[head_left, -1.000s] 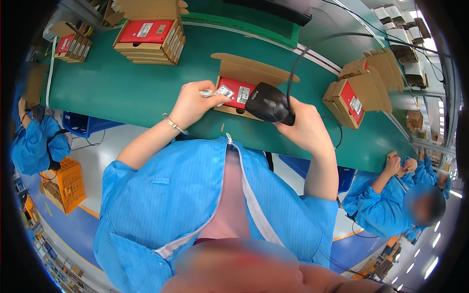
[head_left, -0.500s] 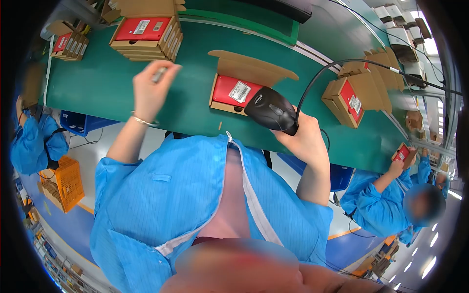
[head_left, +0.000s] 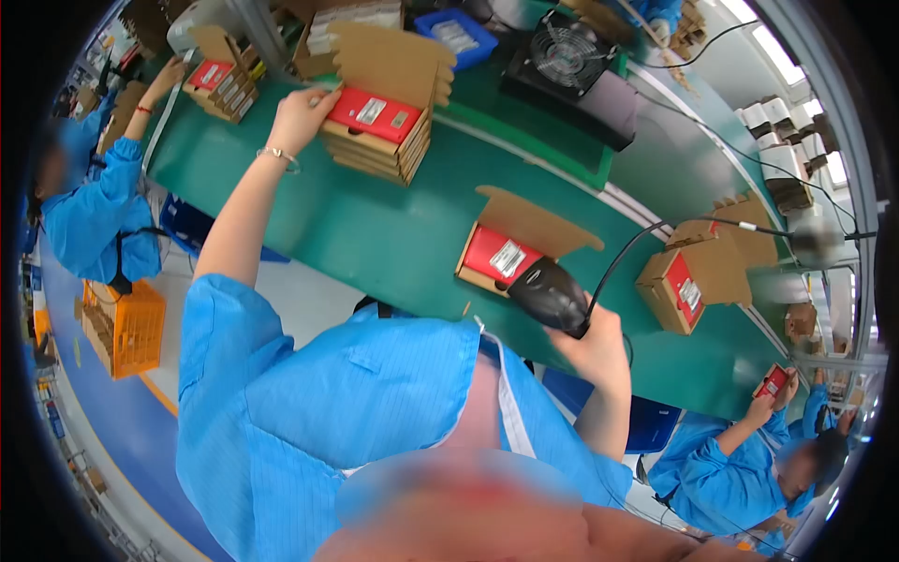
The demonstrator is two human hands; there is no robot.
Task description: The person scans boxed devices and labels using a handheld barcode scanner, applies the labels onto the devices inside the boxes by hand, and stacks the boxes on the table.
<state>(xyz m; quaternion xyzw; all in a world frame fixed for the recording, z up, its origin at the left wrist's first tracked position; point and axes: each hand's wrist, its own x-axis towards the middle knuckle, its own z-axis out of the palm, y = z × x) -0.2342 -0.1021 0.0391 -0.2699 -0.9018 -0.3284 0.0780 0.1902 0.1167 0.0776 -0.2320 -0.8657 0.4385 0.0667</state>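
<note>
My right hand [head_left: 597, 348] is wrapped round a black barcode scanner [head_left: 551, 298], its head over the right end of an open cardboard box [head_left: 479, 278]. Inside that box lies a red box [head_left: 493, 251] with a white label, partly covered by the scanner. Far to the left, my left hand [head_left: 304, 120] reaches to the left edge of a stack of cardboard boxes [head_left: 376, 161]. Its fingers are closed and blurred; what they hold, if anything, cannot be made out. The top box of the stack stands open, showing a labelled red box [head_left: 398, 122].
A smaller stack of boxes [head_left: 225, 94] stands at the far left, open boxes [head_left: 672, 290] at the right. A fan [head_left: 567, 51] and blue tray [head_left: 456, 39] sit behind. The scanner cable [head_left: 623, 258] arches rightward. Co-workers [head_left: 98, 220] work on both sides.
My left hand, which pinched a small greyish thing above the table, has moved up and away to the box stack. The view has turned leftward. The scanner stays at the open box.
</note>
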